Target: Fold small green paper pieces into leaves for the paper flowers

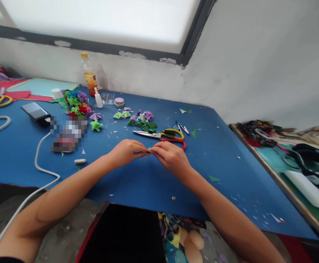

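My left hand [128, 152] and my right hand [172, 156] meet fingertip to fingertip over the blue table. Both pinch a small green paper piece [149, 150], mostly hidden by the fingers. Just beyond my right hand lie scissors [162, 135] with one yellow and one red handle loop, blades pointing left. Behind them sits a pile of folded dark green paper pieces [145, 125], with purple paper pieces [148, 115] and light green ones [122, 114] close by. A green crumpled paper flower [96, 125] rests farther left.
A drink bottle [89, 76], a small white squeeze bottle [98, 99] and a heap of colourful paper flowers [77, 102] stand at the back left. A phone [35, 110] with a white cable [37, 160] lies left. Paper scraps dot the blue table [203, 146]. Another table [277, 160] adjoins at right.
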